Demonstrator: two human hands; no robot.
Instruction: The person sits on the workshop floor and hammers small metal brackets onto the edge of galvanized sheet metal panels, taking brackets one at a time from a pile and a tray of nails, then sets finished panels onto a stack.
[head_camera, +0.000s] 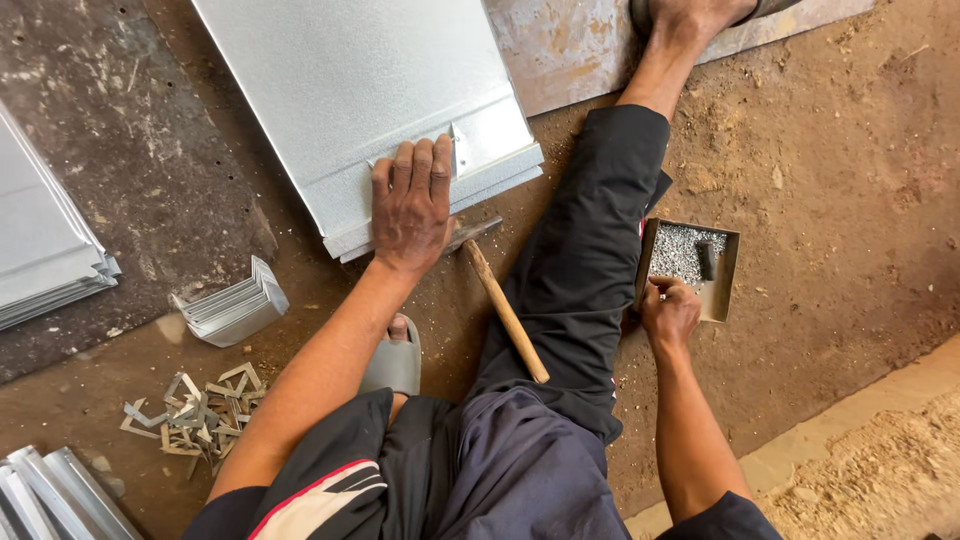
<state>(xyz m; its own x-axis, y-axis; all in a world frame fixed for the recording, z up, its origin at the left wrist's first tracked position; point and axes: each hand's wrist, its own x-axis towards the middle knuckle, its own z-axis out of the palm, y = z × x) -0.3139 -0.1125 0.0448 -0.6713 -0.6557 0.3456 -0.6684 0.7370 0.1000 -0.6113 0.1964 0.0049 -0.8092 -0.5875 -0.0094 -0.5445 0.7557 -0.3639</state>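
Note:
My left hand (411, 203) lies flat on the near folded edge of a large galvanised metal sheet (360, 90) on the ground, fingers together beside a small corner bracket (457, 150). A hammer with a wooden handle (505, 310) lies on the dirt just below that hand, its head partly hidden under my wrist. My right hand (668, 314) reaches into the near end of a small open cardboard box (727, 285) full of tiny grey fasteners (675, 252), fingertips pinched; what they hold is too small to tell. I sit on the ground with my right leg stretched out between both hands.
A stack of bent metal pieces (235, 305) and a pile of small offcuts (195, 410) lie at left. More folded sheets (45, 250) are at the far left, metal strips (50, 495) at bottom left. A rusty plate (570, 45) lies beyond the sheet. Sawdust covers the ground at right.

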